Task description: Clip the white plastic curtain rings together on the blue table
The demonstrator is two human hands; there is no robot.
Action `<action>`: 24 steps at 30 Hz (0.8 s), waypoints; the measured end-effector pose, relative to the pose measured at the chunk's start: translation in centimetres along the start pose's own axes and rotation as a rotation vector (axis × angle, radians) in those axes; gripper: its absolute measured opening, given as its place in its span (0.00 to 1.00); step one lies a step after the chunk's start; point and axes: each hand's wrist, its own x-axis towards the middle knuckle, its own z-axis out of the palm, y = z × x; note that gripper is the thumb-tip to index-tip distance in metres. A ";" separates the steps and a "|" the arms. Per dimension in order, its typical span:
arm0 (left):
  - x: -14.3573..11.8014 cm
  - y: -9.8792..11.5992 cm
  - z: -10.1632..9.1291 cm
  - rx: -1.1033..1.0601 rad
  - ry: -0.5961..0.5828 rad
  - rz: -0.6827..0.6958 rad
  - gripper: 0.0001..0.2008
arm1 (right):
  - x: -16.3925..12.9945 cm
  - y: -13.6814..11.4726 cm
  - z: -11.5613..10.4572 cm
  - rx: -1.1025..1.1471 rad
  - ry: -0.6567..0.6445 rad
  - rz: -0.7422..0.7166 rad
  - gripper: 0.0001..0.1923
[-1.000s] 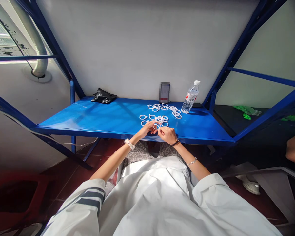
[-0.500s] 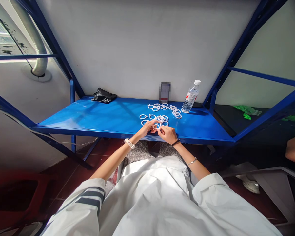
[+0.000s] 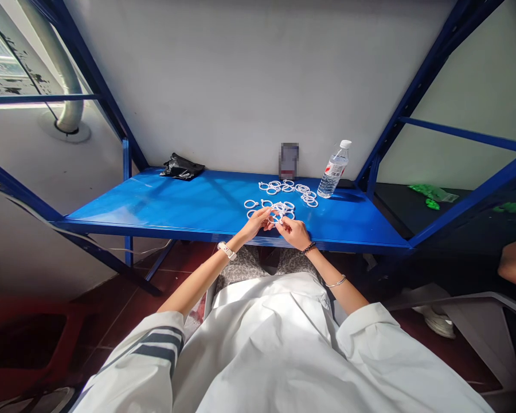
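I see a blue metal bench [image 3: 189,206] against a white wall. On it, from large to small: a clear plastic water bottle [image 3: 334,170] at the back right, a crumpled black bag [image 3: 182,168] at the back left, a scatter of white plastic rings [image 3: 287,195] mid-bench. At the near edge my left hand [image 3: 256,222] and right hand [image 3: 296,232] meet, fingertips pinched on one white plastic ring [image 3: 274,218], just above the bench.
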 end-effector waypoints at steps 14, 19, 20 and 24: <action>0.1 -0.2 0.2 0.034 0.044 0.037 0.23 | 0.6 0.6 -0.8 0.540 -0.226 0.225 0.31; 0.1 -0.4 0.0 0.054 0.025 0.051 0.22 | 0.8 0.6 -1.1 0.642 -0.281 0.271 0.32; 0.1 -0.4 0.0 0.056 0.022 0.052 0.22 | 0.8 0.6 -1.2 0.663 -0.294 0.275 0.32; 0.2 -0.5 0.0 0.081 0.017 0.064 0.23 | 0.9 0.6 -1.4 0.717 -0.336 0.273 0.30</action>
